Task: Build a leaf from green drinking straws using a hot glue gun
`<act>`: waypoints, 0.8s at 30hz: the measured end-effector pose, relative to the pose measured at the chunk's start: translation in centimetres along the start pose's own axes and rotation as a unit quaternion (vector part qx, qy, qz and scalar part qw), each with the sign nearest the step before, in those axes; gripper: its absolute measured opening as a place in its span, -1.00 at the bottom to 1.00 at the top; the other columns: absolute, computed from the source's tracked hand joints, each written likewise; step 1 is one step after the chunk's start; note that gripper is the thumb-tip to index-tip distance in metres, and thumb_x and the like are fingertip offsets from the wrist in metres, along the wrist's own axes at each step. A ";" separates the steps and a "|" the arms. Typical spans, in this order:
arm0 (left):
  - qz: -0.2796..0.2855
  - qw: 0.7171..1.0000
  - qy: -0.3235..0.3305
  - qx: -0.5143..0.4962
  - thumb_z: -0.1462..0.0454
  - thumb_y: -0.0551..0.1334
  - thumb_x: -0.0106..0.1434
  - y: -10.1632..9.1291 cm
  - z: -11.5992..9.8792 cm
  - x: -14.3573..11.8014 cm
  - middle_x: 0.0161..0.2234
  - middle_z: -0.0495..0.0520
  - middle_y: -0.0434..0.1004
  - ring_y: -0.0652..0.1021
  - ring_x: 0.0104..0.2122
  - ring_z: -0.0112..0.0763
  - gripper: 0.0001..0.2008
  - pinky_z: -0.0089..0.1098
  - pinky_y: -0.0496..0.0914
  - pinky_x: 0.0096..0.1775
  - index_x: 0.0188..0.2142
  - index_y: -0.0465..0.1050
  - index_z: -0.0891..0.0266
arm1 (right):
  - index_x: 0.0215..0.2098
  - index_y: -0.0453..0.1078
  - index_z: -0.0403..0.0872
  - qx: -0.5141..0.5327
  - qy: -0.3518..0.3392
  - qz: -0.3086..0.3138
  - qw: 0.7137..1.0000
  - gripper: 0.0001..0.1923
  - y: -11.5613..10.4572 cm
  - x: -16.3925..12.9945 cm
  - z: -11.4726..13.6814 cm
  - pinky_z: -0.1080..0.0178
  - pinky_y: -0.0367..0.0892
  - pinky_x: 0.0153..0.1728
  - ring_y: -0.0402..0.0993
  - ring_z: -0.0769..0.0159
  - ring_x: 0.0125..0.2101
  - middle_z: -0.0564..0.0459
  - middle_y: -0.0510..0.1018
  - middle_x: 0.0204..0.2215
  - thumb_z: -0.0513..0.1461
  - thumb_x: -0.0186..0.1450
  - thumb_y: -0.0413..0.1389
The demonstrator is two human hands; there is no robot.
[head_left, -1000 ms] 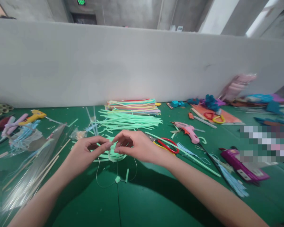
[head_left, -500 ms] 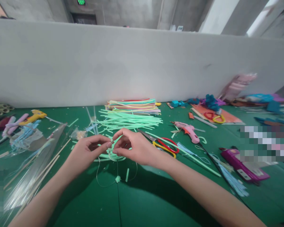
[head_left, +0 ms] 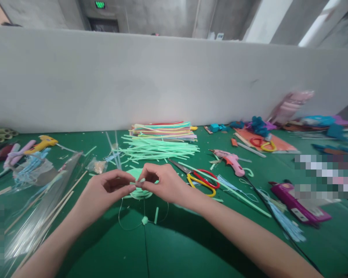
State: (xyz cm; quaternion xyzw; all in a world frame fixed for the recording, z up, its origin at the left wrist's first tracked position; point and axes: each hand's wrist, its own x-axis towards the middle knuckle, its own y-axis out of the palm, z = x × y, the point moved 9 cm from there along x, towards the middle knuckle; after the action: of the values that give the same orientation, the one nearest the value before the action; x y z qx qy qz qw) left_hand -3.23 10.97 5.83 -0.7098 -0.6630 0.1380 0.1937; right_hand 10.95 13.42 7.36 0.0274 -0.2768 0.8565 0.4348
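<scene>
My left hand [head_left: 108, 189] and my right hand [head_left: 168, 183] meet fingertip to fingertip, both closed in a pinch. Between them is a short piece of mint-green pipe cleaner [head_left: 140, 180], mostly covered by the fingers. Directly below and behind lies a coiled mint-green disc [head_left: 137, 194], partly hidden by my hands. Thin wire loops [head_left: 119, 216] extend from under the hands toward me, with a small green knot [head_left: 145, 220] on the line. A short cut green stem [head_left: 156, 215] lies beside it.
Green pipe cleaners [head_left: 159, 148] lie behind my hands, a multicoloured bundle [head_left: 162, 130] beyond. Scissors [head_left: 201, 179], a pink glue gun [head_left: 230, 160] and a purple tool [head_left: 298, 202] lie right. A yellow glue gun [head_left: 42, 144] and clear plastic sheet [head_left: 46, 208] lie left. A white partition [head_left: 162, 81] stands behind.
My hands have lowered slightly and come together; the right fingertips, apart from the left before, now pinch at the same small green piece. More of the coiled disc shows behind them.
</scene>
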 end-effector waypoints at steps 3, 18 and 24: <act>-0.031 0.995 0.057 0.081 0.03 0.34 0.16 -0.1 -1.0 -0.4 -0.38 -0.06 0.64 0.59 -0.38 -0.39 -0.80 -0.42 0.45 -0.29 -0.36 0.60 0.06 | -0.34 0.39 -0.06 -0.016 -0.009 -0.001 1.000 -0.95 0.3 0.2 -0.1 0.37 0.25 -0.40 0.41 0.42 -0.45 0.18 0.47 -0.50 -0.28 0.26 0.19; -0.009 0.922 0.243 0.302 0.20 0.05 0.42 0.5 -2.2 -1.5 -0.23 0.05 0.51 0.56 -0.29 -0.39 -0.77 -0.43 0.40 -0.27 -0.09 0.46 0.13 | -0.29 0.26 -0.02 0.052 0.034 0.021 0.998 -0.89 0.8 -0.6 -1.7 0.29 0.40 -0.32 0.54 0.32 -0.33 0.07 0.55 -0.34 -0.21 0.29 0.13; -0.010 0.884 0.271 0.382 0.23 0.03 0.43 0.7 -3.1 -1.6 -0.25 0.05 0.45 0.53 -0.32 -0.40 -0.80 -0.37 0.38 -0.25 -0.18 0.42 0.19 | -0.20 0.35 -0.03 0.028 0.010 0.022 0.999 -0.92 1.0 -0.5 -1.2 0.32 0.38 -0.32 0.56 0.34 -0.36 0.11 0.57 -0.41 -0.23 0.33 0.09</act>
State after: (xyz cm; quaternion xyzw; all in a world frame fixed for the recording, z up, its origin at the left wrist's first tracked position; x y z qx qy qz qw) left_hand -1.33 9.04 8.11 -0.5842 -0.4878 0.1807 0.6230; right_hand 10.69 13.19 5.76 0.0253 -0.2487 0.8735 0.4178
